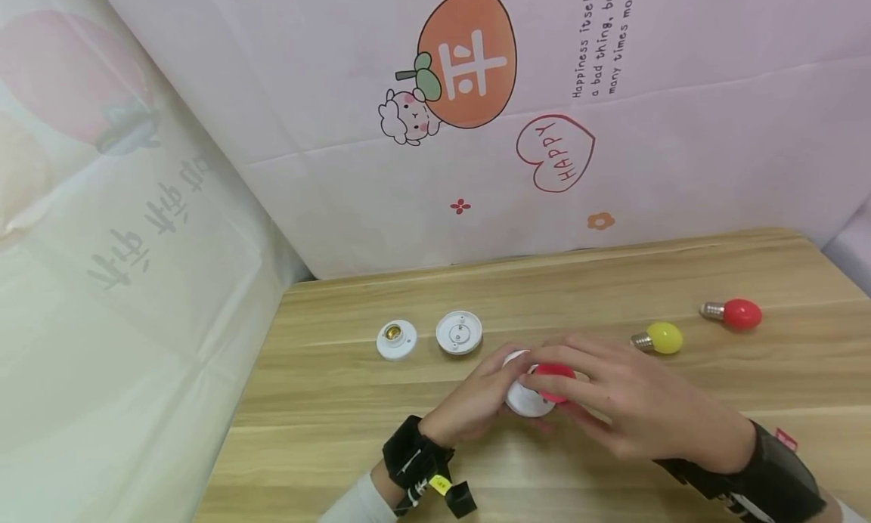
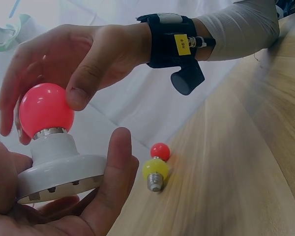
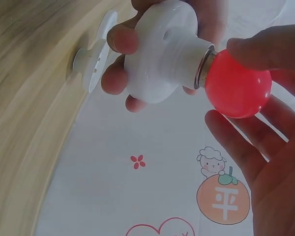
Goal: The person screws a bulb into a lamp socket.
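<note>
My left hand [image 1: 469, 406] grips a white lamp socket [image 2: 61, 174] by its round base, fingers spread around the rim. A red light bulb [image 3: 238, 86] sits in the socket's neck, with a thin band of its metal screw base showing above the collar. Around the bulb's globe are the thumb and fingers of my right hand [image 1: 622, 398], the thumb against its side. From the left wrist view, socket and bulb stand nearly upright, tilted slightly. The head view shows the bulb partly covered by the right fingers.
On the wooden table [image 1: 327, 447], a white socket [image 1: 397, 340] lies face up at the left, beside another socket [image 1: 459, 332] turned underside up. To the right lie a yellow bulb [image 1: 663, 338] and a second red bulb [image 1: 742, 314]. A printed cloth [image 1: 327, 198] hangs behind.
</note>
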Motion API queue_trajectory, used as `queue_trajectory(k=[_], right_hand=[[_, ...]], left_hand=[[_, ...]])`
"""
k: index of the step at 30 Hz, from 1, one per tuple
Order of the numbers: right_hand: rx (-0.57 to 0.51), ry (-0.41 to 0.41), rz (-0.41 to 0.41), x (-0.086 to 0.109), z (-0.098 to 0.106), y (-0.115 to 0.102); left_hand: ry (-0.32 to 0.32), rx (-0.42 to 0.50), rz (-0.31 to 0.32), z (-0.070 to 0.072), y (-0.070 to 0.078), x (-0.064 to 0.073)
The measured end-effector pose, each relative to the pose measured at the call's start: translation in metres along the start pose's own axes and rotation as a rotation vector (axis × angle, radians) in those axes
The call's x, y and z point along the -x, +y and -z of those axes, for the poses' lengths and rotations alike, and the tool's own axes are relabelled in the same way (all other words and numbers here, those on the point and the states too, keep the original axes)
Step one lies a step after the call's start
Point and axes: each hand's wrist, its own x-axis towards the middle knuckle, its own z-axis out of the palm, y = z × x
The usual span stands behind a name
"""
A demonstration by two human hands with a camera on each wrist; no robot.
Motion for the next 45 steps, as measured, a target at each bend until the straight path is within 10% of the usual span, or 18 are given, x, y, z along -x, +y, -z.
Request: queue_trajectory(k=[45], right_hand=[[0.11, 0.057, -0.236, 0.014, -0.017, 0.009]], left_hand=[[-0.025, 0.006, -0.001, 0.002, -0.002, 0.0]])
